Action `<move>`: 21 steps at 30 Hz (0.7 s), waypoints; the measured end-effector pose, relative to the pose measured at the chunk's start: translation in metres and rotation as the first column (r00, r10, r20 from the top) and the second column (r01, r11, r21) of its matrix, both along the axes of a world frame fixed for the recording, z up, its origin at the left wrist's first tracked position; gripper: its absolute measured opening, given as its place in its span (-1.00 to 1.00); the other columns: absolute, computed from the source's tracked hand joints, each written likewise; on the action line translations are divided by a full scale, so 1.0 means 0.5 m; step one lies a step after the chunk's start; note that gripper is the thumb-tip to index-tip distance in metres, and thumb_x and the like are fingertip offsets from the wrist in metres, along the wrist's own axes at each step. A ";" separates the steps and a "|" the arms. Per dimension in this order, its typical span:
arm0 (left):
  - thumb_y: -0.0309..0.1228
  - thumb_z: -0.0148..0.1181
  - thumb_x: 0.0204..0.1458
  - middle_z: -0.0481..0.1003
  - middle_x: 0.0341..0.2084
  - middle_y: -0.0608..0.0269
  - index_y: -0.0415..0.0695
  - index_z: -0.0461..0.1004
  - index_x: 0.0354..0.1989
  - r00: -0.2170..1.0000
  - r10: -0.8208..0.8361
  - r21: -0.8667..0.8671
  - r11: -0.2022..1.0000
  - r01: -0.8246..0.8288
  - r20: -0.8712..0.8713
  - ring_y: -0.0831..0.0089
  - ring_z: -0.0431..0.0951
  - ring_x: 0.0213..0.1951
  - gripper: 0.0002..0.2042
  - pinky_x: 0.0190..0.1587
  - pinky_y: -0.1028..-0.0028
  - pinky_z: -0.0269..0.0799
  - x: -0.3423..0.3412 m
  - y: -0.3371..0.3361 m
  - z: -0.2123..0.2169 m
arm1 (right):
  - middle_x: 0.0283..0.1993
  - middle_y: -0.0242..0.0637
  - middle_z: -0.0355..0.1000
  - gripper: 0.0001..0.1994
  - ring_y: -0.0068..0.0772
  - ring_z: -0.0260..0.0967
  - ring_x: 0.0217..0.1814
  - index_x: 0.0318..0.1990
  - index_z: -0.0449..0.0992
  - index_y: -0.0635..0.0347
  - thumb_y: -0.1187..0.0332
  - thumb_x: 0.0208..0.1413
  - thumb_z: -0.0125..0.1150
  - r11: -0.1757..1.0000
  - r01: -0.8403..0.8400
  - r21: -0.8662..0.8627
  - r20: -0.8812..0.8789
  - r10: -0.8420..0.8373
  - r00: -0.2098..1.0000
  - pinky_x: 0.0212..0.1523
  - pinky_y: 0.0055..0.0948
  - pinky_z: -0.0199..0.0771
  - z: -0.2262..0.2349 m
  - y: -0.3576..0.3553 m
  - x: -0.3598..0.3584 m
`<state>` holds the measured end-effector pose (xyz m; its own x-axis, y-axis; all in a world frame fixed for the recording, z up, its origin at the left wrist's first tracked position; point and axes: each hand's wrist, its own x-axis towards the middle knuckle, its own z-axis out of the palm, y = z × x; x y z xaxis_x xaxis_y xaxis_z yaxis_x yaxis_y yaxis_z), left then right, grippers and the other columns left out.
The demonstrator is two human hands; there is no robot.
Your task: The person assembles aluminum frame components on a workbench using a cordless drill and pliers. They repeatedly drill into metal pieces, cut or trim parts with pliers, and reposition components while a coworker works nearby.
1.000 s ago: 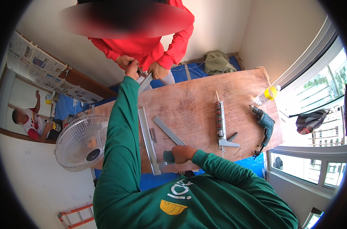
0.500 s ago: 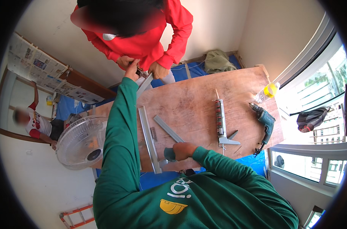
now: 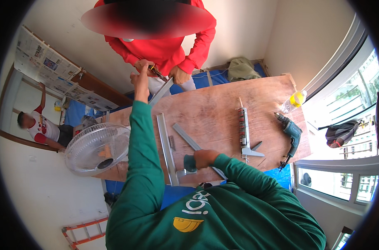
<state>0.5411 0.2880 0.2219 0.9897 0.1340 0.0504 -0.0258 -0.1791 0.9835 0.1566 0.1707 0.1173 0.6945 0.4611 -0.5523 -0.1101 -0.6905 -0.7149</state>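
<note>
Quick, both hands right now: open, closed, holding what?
Left hand: near a pliers-like tool; whether it is open or gripping anything cannot be told.
Right hand: closed, holding a teal object.

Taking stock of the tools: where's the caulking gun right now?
In the head view, the caulking gun lies on the right half of the wooden table, nozzle toward the far edge, between the right hand and the drill.

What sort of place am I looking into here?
Probably a room being renovated or fitted out: a caulking gun and a power drill lie on a wooden worktable, and blue sheeting covers part of the floor.
</note>
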 end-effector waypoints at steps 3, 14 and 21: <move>-0.07 0.37 0.27 0.24 0.39 -0.29 -0.39 0.04 0.56 0.965 -0.147 -0.079 0.983 0.168 0.218 0.03 0.32 0.42 -0.10 0.42 0.15 0.29 -0.209 0.045 0.065 | -0.38 0.06 0.68 -0.75 0.02 0.71 -0.32 -0.34 0.73 0.40 0.37 -0.12 0.29 1.000 0.023 0.008 -0.020 -0.023 1.000 -0.28 -0.10 0.68 0.012 -0.005 -0.003; -0.34 0.26 0.40 0.53 -0.06 0.18 -0.31 0.38 0.34 0.992 -0.124 -0.143 0.981 0.127 0.031 0.40 0.66 -0.10 -0.56 0.00 0.41 0.60 -0.689 0.290 -0.010 | -0.40 -0.04 0.68 -0.75 -0.09 0.70 -0.31 -0.36 0.73 0.35 0.32 -0.14 0.36 0.997 -0.013 -0.073 -0.054 0.009 0.998 -0.25 -0.15 0.65 0.030 0.001 0.002; -0.35 0.30 0.36 0.57 -0.12 0.22 -0.29 0.41 0.31 0.963 0.020 -0.116 0.992 -0.053 -0.269 0.49 0.63 -0.16 -0.56 -0.08 0.49 0.56 -0.863 0.465 -0.202 | -0.40 -0.03 0.68 -0.76 -0.14 0.69 -0.36 -0.38 0.72 0.40 0.38 -0.17 0.36 0.997 0.012 -0.074 -0.059 -0.017 0.998 -0.28 -0.17 0.65 0.023 0.015 0.000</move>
